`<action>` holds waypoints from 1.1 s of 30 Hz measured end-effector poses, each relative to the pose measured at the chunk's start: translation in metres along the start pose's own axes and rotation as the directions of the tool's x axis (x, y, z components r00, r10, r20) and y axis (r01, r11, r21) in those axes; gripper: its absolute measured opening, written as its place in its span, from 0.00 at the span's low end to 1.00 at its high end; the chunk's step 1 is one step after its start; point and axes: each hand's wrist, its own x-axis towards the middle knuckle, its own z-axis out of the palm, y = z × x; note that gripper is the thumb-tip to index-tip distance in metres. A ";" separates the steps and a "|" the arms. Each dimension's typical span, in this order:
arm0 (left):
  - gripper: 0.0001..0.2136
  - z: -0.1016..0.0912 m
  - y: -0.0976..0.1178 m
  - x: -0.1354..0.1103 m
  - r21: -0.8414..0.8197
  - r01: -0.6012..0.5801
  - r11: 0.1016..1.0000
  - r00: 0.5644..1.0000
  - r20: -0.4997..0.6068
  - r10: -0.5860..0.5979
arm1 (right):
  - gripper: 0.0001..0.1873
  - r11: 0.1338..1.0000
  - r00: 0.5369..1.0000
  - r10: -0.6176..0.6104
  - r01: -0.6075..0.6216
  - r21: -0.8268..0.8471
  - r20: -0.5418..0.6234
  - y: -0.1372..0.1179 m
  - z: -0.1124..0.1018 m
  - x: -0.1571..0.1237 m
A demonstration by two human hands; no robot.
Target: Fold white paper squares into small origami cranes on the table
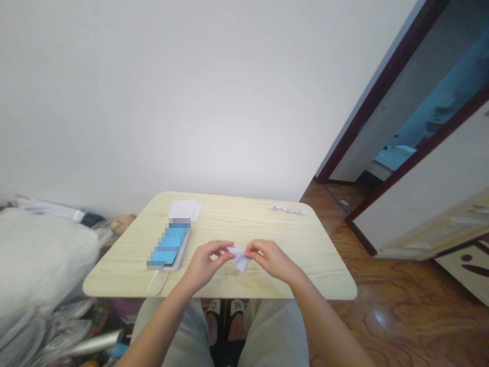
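Observation:
My left hand [205,264] and my right hand [270,260] meet above the middle of a pale wood-grain table [244,221]. Pinched between their fingertips is a small piece of folded white paper [239,258], its pointed end hanging downward. Left of my left hand lies a smartphone [169,245] in a white case, its screen blurred blue, with a white cable [157,282] running off the table's front edge. Behind the phone lies a small stack of white paper sheets [185,210].
A crumpled strip of folded paper [287,209] lies near the table's far right corner. A white wall [171,102] rises behind the table. Bulky white bedding [38,260] and plastic bags are heaped on the left. A doorway [397,132] and polished wood floor [393,306] are on the right.

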 end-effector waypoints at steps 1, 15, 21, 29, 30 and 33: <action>0.11 0.000 0.000 0.000 0.025 0.007 1.000 1.000 -0.015 -0.006 | 0.05 1.000 1.000 0.004 -0.005 -0.008 -0.012 0.000 0.000 0.000; 0.09 0.001 -0.003 -0.005 0.079 0.000 0.997 0.995 -0.100 0.008 | 0.04 0.997 0.999 -0.003 0.000 -0.072 -0.046 -0.009 -0.001 -0.002; 0.09 0.001 -0.001 -0.006 0.082 -0.012 0.997 0.993 -0.120 0.021 | 0.04 0.999 0.996 0.017 -0.020 -0.037 -0.082 -0.011 -0.001 -0.003; 0.07 0.001 0.001 -0.006 0.096 -0.058 0.994 0.994 -0.091 0.067 | 0.03 0.997 0.994 0.046 -0.051 -0.056 -0.099 -0.011 -0.001 -0.003; 0.07 0.001 0.001 -0.006 0.098 -0.062 0.993 0.994 -0.088 0.071 | 0.03 0.997 0.994 0.041 -0.047 -0.065 -0.101 -0.012 -0.001 -0.002; 0.10 0.001 0.001 -0.007 0.085 -0.074 0.994 0.995 -0.060 0.079 | 0.03 0.994 0.995 0.017 -0.028 -0.108 -0.097 -0.014 -0.002 -0.002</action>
